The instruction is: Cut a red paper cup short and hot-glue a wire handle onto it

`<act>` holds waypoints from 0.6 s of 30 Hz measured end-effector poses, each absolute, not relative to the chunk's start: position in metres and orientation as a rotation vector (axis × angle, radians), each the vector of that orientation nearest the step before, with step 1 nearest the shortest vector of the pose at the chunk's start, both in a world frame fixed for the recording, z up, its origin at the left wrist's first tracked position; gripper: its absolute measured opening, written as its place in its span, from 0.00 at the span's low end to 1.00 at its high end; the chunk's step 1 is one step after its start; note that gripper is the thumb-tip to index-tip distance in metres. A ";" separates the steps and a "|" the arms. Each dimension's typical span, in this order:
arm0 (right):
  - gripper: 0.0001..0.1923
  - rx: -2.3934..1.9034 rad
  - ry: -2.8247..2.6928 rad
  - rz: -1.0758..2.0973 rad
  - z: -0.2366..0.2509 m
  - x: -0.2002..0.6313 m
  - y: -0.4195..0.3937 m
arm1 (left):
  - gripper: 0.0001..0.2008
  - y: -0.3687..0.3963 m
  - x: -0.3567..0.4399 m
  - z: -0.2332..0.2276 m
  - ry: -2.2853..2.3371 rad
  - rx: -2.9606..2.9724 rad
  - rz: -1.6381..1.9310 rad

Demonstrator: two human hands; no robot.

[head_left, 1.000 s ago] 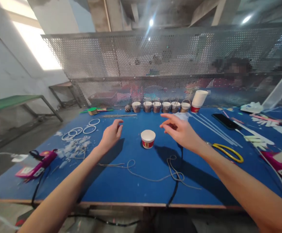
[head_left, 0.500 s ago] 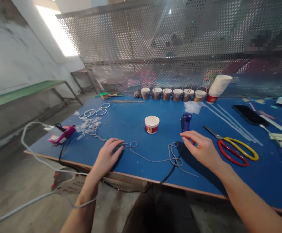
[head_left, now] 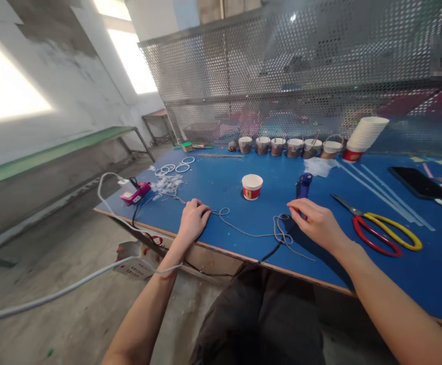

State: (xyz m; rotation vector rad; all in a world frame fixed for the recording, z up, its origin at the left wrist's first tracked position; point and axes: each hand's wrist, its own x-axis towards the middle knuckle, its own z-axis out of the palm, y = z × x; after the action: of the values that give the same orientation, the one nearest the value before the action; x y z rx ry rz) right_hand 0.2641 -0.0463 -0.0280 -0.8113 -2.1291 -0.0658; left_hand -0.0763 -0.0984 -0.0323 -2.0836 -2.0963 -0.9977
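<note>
My left hand (head_left: 195,219) lies at the table's near side, its fingers curled down over a thin grey cord (head_left: 243,232). The cord comes out on both sides of this hand and runs right into a loose tangle. Above the table, to the right of that tangle, my right hand (head_left: 314,219) has thumb and fingertips brought together; whatever is between them is too small to make out. Just beyond its fingertips stands a dark blue object (head_left: 303,185), partly hidden. A red and white paper cup (head_left: 251,187) stands upright between and beyond my hands.
Scissors with red and yellow handles (head_left: 380,228) lie right of my right hand. Several dark-coated cups (head_left: 295,148) and a leaning paper cup stack (head_left: 365,137) line the back. White rings (head_left: 182,168), white scraps (head_left: 167,184) and a pink power strip (head_left: 136,193) lie left.
The view has turned left, so the table's contents sit farther right in the picture. My left hand's fingers look more curled. The paper cup keeps its place on the table.
</note>
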 end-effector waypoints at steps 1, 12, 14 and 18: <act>0.12 -0.810 -2.127 -0.068 -0.028 0.264 -0.046 | 0.06 -0.100 -0.074 -0.031 -2.082 -2.082 -1.035; 0.14 -0.958 -2.158 -0.010 -0.026 0.266 -0.041 | 0.08 -0.112 -0.079 0.016 -1.957 -1.718 -1.830; 0.14 -0.974 -2.159 -0.010 -0.026 0.266 -0.041 | 0.07 -0.101 -0.088 0.053 -1.886 -1.621 -1.996; 0.14 -0.922 -2.210 0.020 -0.028 0.261 -0.044 | 0.08 -0.071 -0.108 0.134 -1.830 -1.415 -2.283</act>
State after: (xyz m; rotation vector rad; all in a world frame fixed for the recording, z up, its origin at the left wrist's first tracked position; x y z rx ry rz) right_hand 0.2614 -0.0443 -0.0281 -0.9219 -2.2101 0.0202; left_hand -0.1077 -0.0712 0.1338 -1.4153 -1.8298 -2.2832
